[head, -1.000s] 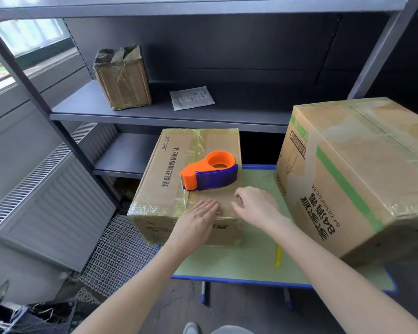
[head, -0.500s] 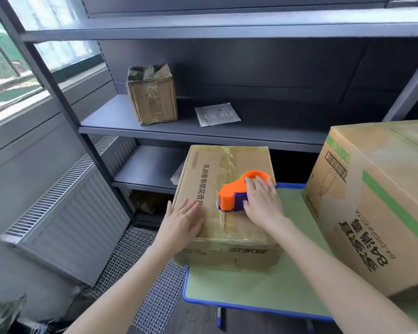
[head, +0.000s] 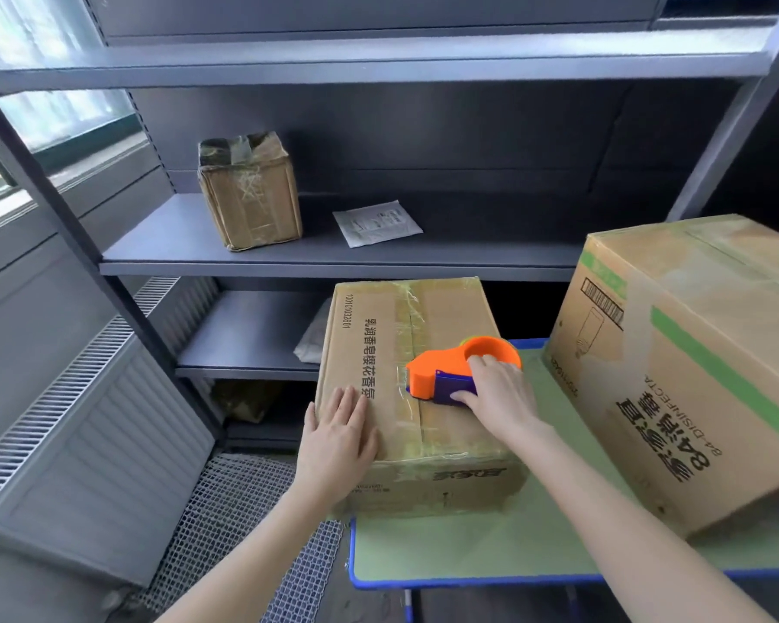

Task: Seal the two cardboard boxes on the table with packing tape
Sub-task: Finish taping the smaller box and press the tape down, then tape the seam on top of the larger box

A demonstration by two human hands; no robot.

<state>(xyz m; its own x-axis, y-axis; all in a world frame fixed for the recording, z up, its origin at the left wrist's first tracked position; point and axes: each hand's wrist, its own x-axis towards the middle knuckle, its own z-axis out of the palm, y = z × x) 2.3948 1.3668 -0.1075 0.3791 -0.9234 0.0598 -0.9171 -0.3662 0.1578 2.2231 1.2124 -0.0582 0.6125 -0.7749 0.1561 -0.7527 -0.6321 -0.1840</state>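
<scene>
A small cardboard box (head: 441, 308) with black print lies on the left end of the green table (head: 491, 550), overhanging its left edge. An orange and purple tape dispenser (head: 450, 368) rests on the box's top, over the centre seam. My right hand (head: 500, 397) grips the dispenser from the right. My left hand (head: 338, 436) lies flat, fingers spread, on the near left part of the box top. A larger box (head: 693, 366) with a green stripe stands on the table's right side.
A dark metal shelf rack (head: 289, 258) stands right behind the table, holding a small taped box (head: 250, 191) and a white paper packet (head: 376, 222). A grey radiator (head: 86, 420) lines the left wall, with metal mesh (head: 226, 523) on the floor.
My right hand came off the box's front, took hold of the tape dispenser and now grips it over the seam. My left hand slid left along the box top. The camera turned left.
</scene>
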